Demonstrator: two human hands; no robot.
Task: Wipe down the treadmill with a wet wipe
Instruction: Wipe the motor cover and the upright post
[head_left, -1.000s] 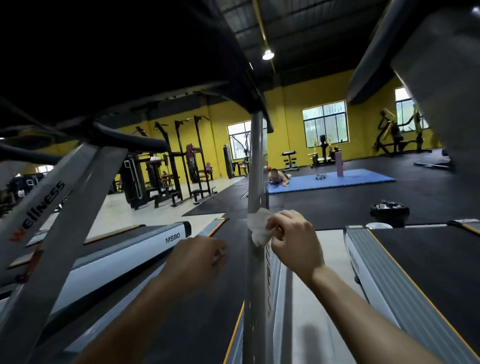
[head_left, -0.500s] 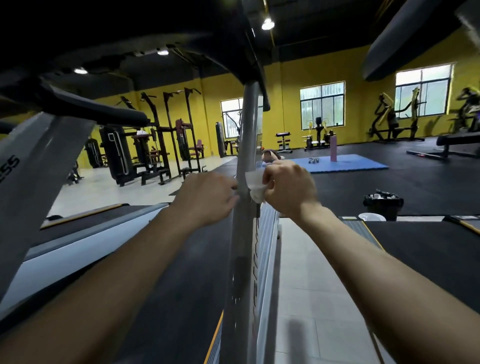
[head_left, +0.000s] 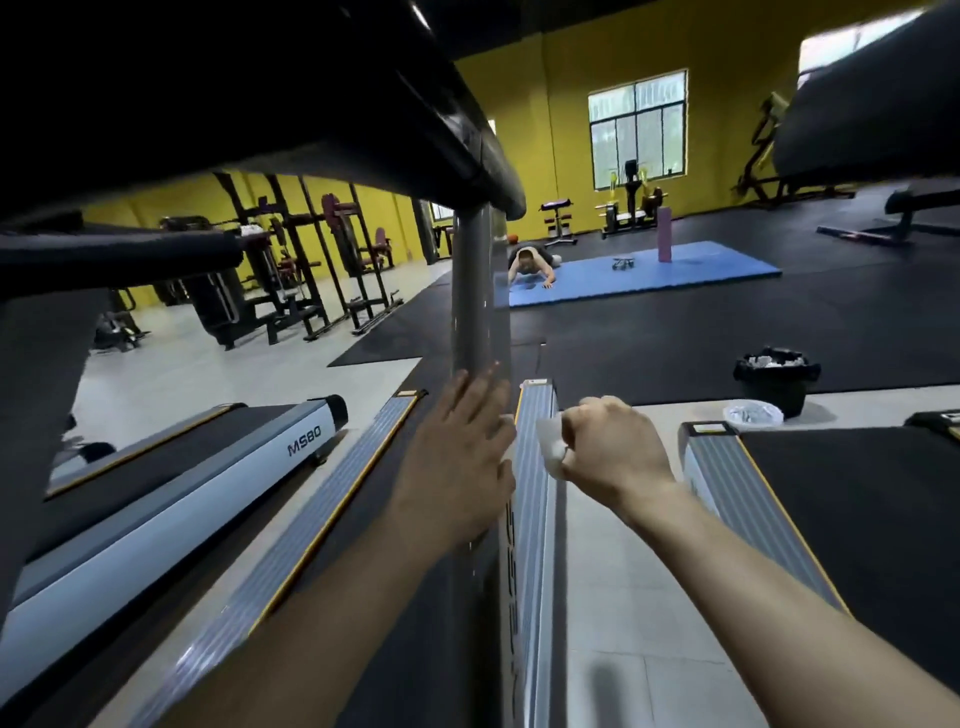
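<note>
A grey upright post (head_left: 471, 291) of the treadmill rises through the middle of the view to a black handrail (head_left: 441, 130). My left hand (head_left: 457, 452) lies flat against the left side of the post with its fingers spread. To the right of the post, my right hand (head_left: 610, 449) is fisted around a crumpled white wet wipe (head_left: 549, 448). The wipe sits just off the post, above the grey ribbed side rail (head_left: 535, 519). The black belt (head_left: 415, 597) runs below my left arm.
A second treadmill marked MS80 (head_left: 218, 483) lies to the left, a third (head_left: 852, 519) to the right. A black waste bin (head_left: 776, 379) and a clear bag stand on the floor ahead right. A person exercises on a blue mat (head_left: 675, 267) farther off.
Both hands have slid down the post from higher up. My left hand has opened flat on it. My right hand with the wipe has come off the post to the right.
</note>
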